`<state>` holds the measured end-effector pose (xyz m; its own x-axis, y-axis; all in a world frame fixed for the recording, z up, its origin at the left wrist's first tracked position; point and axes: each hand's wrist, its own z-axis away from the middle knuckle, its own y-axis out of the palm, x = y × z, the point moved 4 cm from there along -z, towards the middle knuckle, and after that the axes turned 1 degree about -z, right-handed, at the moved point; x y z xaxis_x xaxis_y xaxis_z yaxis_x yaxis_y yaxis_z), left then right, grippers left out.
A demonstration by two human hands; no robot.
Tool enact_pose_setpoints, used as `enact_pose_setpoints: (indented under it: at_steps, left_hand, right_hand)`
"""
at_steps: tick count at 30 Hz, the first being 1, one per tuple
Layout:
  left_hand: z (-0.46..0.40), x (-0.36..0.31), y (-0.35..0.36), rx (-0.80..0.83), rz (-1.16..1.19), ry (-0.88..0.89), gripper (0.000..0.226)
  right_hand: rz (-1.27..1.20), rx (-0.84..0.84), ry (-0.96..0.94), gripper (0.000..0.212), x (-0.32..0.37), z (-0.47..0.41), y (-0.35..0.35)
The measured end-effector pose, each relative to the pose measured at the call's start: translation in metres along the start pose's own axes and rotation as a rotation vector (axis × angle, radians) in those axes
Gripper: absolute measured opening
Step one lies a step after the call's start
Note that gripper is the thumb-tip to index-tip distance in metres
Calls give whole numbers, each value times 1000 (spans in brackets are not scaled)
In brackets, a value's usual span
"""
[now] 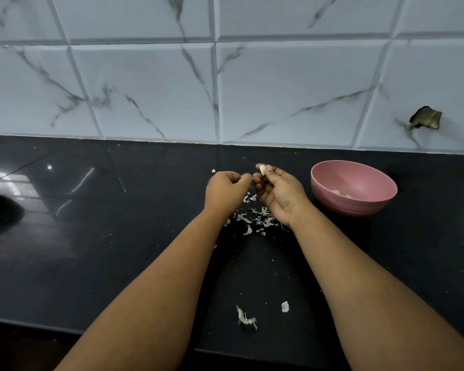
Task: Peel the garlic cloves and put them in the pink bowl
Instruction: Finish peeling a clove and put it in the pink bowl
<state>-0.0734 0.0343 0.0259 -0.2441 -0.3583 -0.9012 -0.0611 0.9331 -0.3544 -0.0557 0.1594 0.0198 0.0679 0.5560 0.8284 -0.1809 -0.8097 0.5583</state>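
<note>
This is a home kitchen. A glossy black stone countertop [91, 236] runs beneath a wall of white marble-veined tiles [145, 89], with a pink bowl [354, 187] and scattered garlic skins [255, 218] on it.

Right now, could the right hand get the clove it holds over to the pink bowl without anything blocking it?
Probably yes. The right hand pinches the garlic clove just beside the pink bowl, which sits open-topped to its right. Only bare black counter lies between them.
</note>
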Motion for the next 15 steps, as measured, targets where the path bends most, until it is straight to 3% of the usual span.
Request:
enact_pose_setpoints:
  at_steps: [6,11,15]
  left_hand:
    - [-6,6,-1,-28,-330,102,33]
    - [-8,6,-2,-18,-391,115,21]
    - [-6,8,2,85,-446,122,42]
  right_hand:
    - [0,-86,-30,26,3,-4,-6]
    - [44,-103,-38,27,1,-5,-7]
    - [87,-96,-53,24,2,-4,-7]
